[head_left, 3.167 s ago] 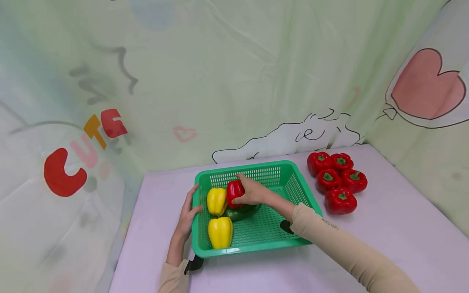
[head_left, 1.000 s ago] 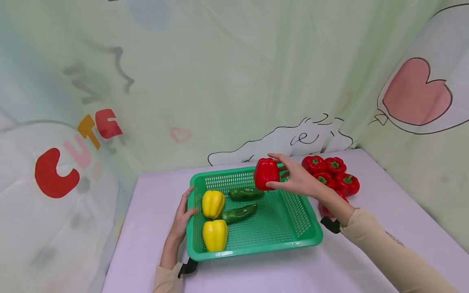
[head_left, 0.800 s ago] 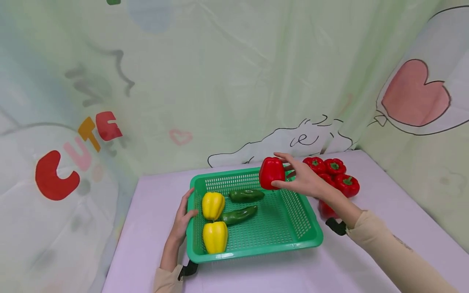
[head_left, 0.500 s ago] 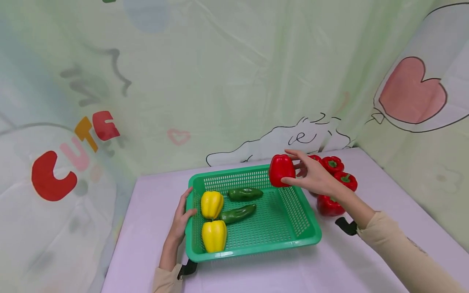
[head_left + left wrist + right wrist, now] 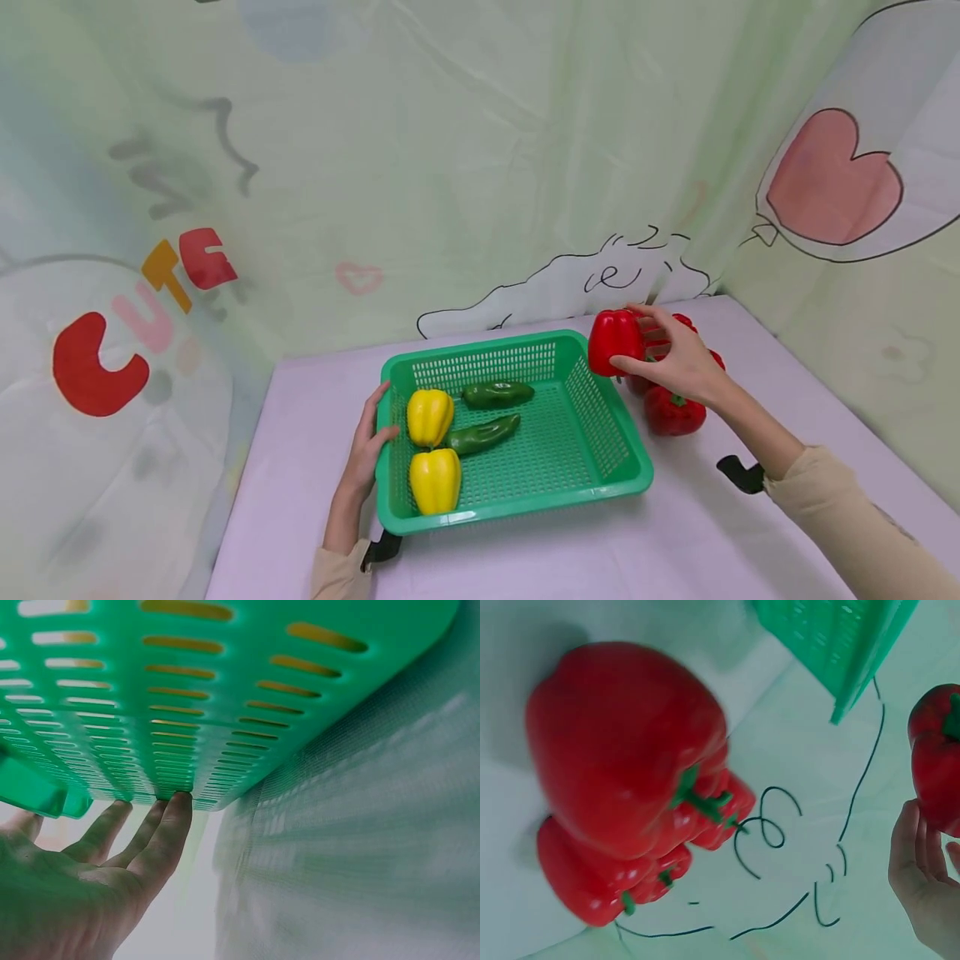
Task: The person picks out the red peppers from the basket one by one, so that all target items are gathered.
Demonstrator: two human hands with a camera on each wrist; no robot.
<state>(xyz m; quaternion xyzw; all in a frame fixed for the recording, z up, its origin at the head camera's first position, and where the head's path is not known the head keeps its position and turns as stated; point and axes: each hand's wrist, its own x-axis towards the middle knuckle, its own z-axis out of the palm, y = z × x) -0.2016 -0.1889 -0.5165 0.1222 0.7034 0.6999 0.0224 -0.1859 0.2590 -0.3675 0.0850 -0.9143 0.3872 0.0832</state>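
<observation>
My right hand (image 5: 678, 354) holds a red bell pepper (image 5: 615, 342) between thumb and fingers, raised at the right rim of a green plastic basket (image 5: 517, 504). The right wrist view shows this pepper (image 5: 937, 761) partly cut off at the edge. My left hand (image 5: 367, 450) grips the basket's left side, thumb at the rim; in the left wrist view its fingers (image 5: 169, 829) touch the outer slotted wall. Inside the basket lie two yellow bell peppers (image 5: 435, 481) along the left and two long green peppers (image 5: 497, 394) beside them.
Right of the basket, several red bell peppers (image 5: 673, 412) stand grouped on the pale tablecloth (image 5: 300, 433), partly hidden by my right hand. A printed curtain (image 5: 465, 167) hangs behind and at both sides of the table.
My right hand has lifted the red bell pepper out of the basket's left part and carried it right to the right rim, uncovering both green peppers. My left hand stays at the basket.
</observation>
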